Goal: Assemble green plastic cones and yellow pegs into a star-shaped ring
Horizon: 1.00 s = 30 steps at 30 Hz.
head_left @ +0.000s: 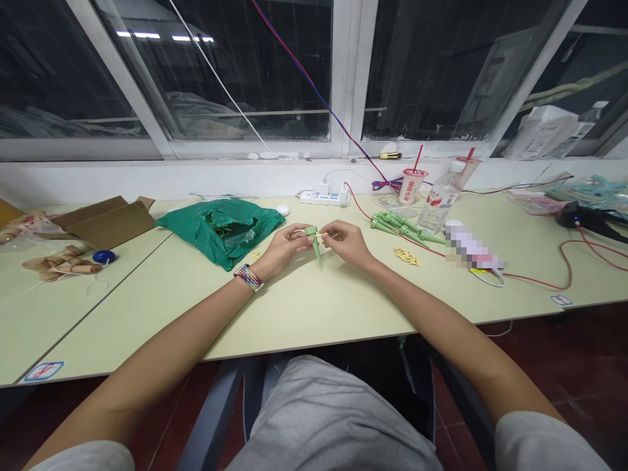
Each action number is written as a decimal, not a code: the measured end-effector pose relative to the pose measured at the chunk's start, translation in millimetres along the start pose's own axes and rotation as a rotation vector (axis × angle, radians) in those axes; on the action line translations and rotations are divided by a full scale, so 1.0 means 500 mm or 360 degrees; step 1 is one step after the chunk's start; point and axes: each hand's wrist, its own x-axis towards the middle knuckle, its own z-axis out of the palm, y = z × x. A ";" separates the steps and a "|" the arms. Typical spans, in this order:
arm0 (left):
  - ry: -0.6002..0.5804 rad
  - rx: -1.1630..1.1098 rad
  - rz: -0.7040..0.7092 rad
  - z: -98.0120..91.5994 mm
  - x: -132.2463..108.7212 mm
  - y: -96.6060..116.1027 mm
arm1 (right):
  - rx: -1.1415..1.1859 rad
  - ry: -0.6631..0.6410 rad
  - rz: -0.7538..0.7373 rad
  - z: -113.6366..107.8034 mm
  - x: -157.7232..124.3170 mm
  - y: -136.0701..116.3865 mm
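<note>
Over the middle of the table, my left hand [289,247] is closed around the wide top of a green plastic spike [316,250], whose pointed end slants down. My right hand [346,241] pinches a small pale yellow plastic piece [322,235] against the side of the spike's top. Whether the piece sits inside the spike I cannot tell. Several similar green spikes [400,226] lie in a pile beyond my right hand. A cluster of pale yellow pieces [407,256] lies nearer on the right. Another yellow piece [255,255] shows beside my left wrist.
A torn green plastic bag [196,229] lies at the left, beyond it a cardboard box [112,222] and wooden toys with a blue ball [104,256]. A power strip [324,197] sits by the wall. A cup [412,188], a water bottle [439,203] and a red cable [530,286] occupy the right.
</note>
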 end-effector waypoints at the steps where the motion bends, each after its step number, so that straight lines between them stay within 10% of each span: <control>1: 0.0007 -0.0007 -0.0007 0.001 0.000 0.000 | 0.0031 -0.0006 0.0022 0.000 0.000 -0.001; 30: 0.0047 0.0008 0.0015 -0.008 0.007 -0.011 | 0.0466 -0.0076 0.0346 -0.001 -0.002 0.003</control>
